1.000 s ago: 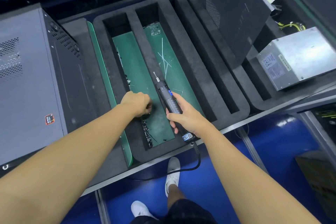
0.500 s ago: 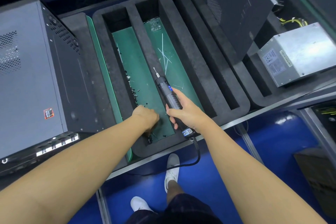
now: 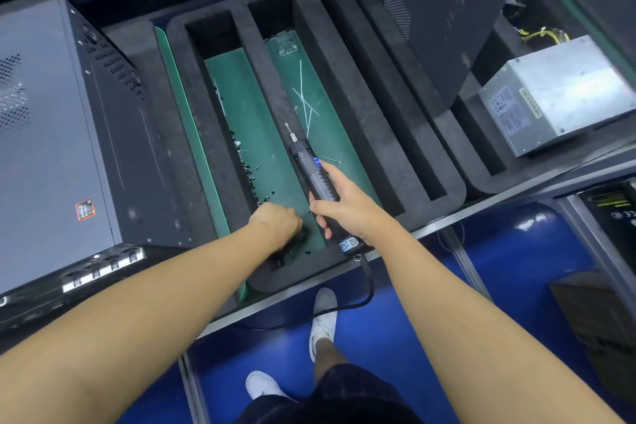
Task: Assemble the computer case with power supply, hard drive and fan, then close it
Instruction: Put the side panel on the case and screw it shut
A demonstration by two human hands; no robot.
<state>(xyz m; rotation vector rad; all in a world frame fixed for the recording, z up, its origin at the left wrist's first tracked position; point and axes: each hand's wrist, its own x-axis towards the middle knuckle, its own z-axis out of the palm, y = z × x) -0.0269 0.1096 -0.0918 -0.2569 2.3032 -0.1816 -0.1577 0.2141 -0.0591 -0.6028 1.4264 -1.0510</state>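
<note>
Foam, black and thick, makes up the long tray [image 3: 263, 86] on the table [image 3: 516, 199], cut into parallel slots that run away from the person. A green mat [image 3: 247, 107] shows at the bottom of the two left slots. Small dark screws [image 3: 251, 175] lie scattered along the left slot, thickest toward its near end, and a few pale cable ties [image 3: 304, 103] lie crossed in the slot beside it.

The left hand [image 3: 275, 222] reaches down into the near end of the screw slot, its back to the camera and its fingers curled under (whether they pinch a screw cannot be told). The right hand [image 3: 347, 208] is wrapped around the body of a black electric screwdriver [image 3: 306, 158], which is held just above the divider between the two slots with its bit pointing away; its cord [image 3: 370, 286] hangs over the table edge.

The grey computer case [image 3: 44, 148] lies at the left of the table, well apart from the silver power supply [image 3: 557, 96], which sits in a second foam tray at the far right. A dark side panel [image 3: 437, 10] stands tilted just left of the supply. Below the table edge is a glossy blue floor [image 3: 261, 351] and the person's white shoes [image 3: 323, 320].
</note>
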